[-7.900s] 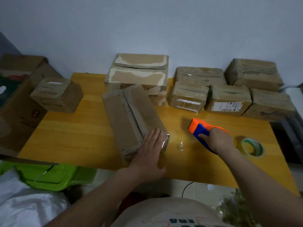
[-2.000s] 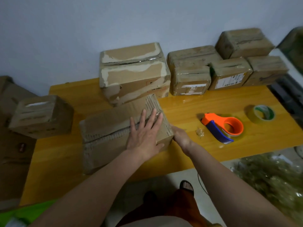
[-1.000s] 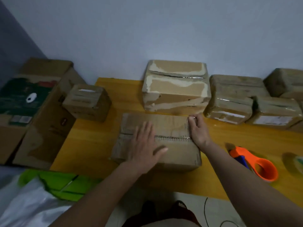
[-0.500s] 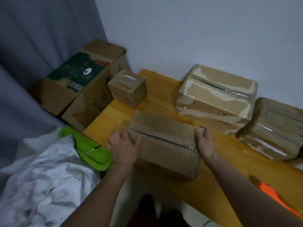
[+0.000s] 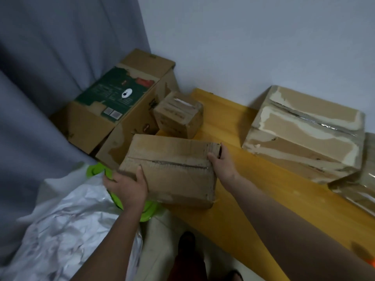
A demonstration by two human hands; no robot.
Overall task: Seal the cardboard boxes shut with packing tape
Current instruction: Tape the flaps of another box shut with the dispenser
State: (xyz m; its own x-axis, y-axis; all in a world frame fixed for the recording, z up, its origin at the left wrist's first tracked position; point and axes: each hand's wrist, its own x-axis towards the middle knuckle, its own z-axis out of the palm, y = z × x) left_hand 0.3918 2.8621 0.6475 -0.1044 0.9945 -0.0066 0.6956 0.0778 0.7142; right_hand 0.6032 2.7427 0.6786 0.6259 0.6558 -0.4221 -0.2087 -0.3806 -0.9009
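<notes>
A long brown cardboard box (image 5: 172, 165) with a taped seam along its top is held by both hands at the wooden table's (image 5: 253, 189) left end, its left part past the table edge. My left hand (image 5: 127, 187) grips its near left corner, thumb on top. My right hand (image 5: 221, 161) grips its right end, fingers curled round the far corner. A small sliver of the orange tape dispenser (image 5: 371, 262) shows at the right frame edge.
A small box (image 5: 178, 114) sits at the table's far left corner. A large torn box (image 5: 304, 132) stands by the wall, a taped box (image 5: 361, 187) to its right. Left of the table are a big open carton (image 5: 117, 110), a green bin (image 5: 148, 209) and a white bag (image 5: 71, 230).
Both hands have carried the long box left, so it now overhangs the table's left end. My left hand shifted from flat on the left end to gripping the corner. The view swung left.
</notes>
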